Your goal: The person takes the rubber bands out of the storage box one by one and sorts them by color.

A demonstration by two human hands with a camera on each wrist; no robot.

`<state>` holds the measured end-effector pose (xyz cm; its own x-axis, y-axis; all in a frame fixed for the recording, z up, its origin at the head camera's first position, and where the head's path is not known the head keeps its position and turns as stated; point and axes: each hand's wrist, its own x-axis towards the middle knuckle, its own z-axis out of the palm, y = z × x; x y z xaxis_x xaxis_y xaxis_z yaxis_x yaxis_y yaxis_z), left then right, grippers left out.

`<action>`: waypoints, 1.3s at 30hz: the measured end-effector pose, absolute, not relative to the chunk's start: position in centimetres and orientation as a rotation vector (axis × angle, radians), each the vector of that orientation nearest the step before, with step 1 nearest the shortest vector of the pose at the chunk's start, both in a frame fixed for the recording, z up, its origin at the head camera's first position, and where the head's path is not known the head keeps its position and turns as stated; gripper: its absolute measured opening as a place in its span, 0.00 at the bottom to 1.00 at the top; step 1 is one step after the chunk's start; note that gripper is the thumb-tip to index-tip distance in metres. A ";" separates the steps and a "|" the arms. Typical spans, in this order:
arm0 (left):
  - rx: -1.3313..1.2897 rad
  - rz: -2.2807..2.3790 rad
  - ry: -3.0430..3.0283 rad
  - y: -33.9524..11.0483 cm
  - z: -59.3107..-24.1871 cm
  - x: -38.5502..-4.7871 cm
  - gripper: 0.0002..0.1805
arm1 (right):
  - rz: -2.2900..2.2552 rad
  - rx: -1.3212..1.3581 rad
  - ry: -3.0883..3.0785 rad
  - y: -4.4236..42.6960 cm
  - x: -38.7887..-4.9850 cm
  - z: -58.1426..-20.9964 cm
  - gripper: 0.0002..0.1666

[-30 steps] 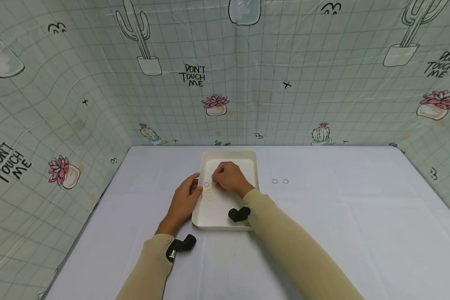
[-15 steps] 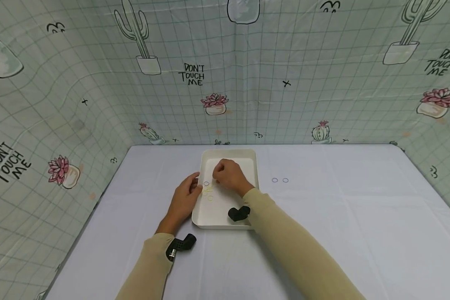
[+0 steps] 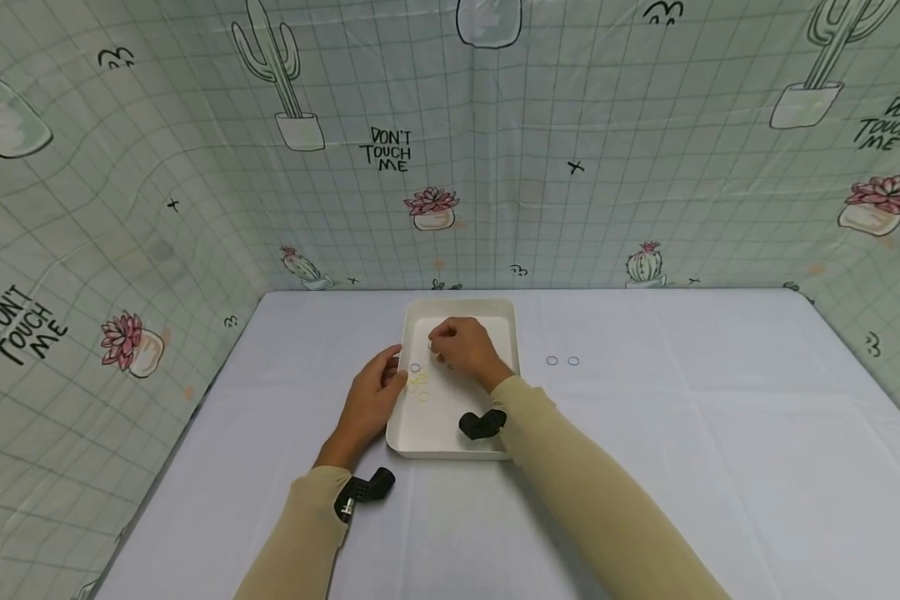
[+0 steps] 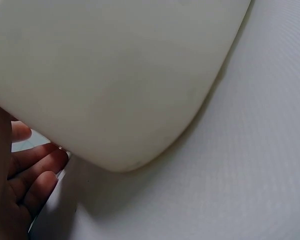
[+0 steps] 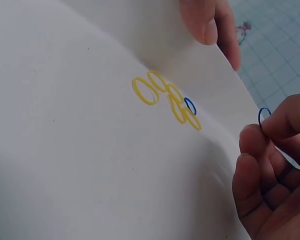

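Observation:
A white rectangular tray (image 3: 450,429) stands on the table. My left hand (image 3: 371,396) holds its left wall, thumb on the inner side and fingers outside, some showing below the rim in the left wrist view. Over the tray's left half, my right hand (image 3: 465,350) pinches a small blue rubber band (image 5: 264,116) between thumb and index finger. Below it on the tray floor, several yellow rubber bands (image 5: 145,91) lie clustered by the left wall, with one blue rubber band (image 5: 190,106) among them.
Two blue rubber bands (image 3: 562,361) lie side by side on the white tablecloth (image 3: 682,467), right of the tray. A patterned cloth (image 3: 540,217) hangs behind the table and along its sides. Each wrist carries a black camera mount (image 3: 483,424).
My right hand has lifted slightly up and away from the cluster, carrying the blue rubber band. The left hand keeps its hold on the tray wall.

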<state>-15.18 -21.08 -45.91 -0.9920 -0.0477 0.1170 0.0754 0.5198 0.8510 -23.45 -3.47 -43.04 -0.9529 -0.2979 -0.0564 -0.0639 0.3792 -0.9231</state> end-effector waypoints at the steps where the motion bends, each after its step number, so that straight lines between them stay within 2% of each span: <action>1: -0.026 -1.478 -2.625 -21.1 -45.9 -15.2 0.26 | -1.616 -0.317 2.414 -3.5 -23.4 -42.9 0.10; 12: -0.019 -1.479 -2.617 -20.9 -45.9 -14.9 0.26 | -1.791 -0.225 2.267 -2.5 -23.9 -43.1 0.14; 21: -0.012 -1.444 -2.627 -20.8 -46.0 -14.9 0.27 | -1.923 -0.186 2.136 -1.5 -23.8 -41.3 0.18; 39: -0.001 -1.449 -2.636 -21.0 -45.7 -15.0 0.27 | -2.063 -0.328 2.069 1.6 -20.8 -38.4 0.13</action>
